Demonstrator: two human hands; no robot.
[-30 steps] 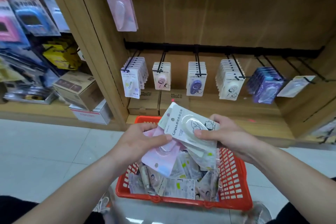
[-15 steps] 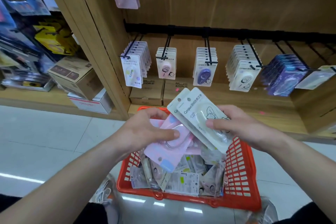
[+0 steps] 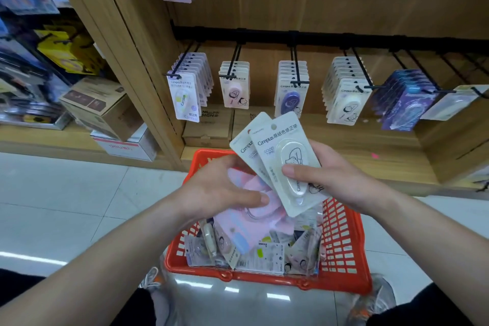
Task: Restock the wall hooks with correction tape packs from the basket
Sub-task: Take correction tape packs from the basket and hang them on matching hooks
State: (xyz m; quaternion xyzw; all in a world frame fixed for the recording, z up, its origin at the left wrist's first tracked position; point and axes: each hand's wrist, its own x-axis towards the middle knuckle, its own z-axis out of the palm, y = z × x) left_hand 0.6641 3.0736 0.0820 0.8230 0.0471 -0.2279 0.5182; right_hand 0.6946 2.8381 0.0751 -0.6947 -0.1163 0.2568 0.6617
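Right grip [image 3: 341, 177] pinching white packs [image 3: 277, 145], left grip [image 3: 219, 188] clutching pink packs [image 3: 260, 223]

red plastic basket [image 3: 341, 254], glossy floor tiles [image 3: 66, 193], wood shelf [image 3: 344, 140].

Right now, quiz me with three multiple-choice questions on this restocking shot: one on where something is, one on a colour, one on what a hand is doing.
1. The left hand holds its pink packs: A) at a hook B) over the basket C) on the shelf.
2. The basket is: A) red B) blue C) green.
3. The right hand: A) hangs empty B) touches a hook C) grips two cream packs.
Answers: 1 B, the basket lies right beneath them; 2 A, its lattice walls are red; 3 C, its thumb presses across the fanned pair.
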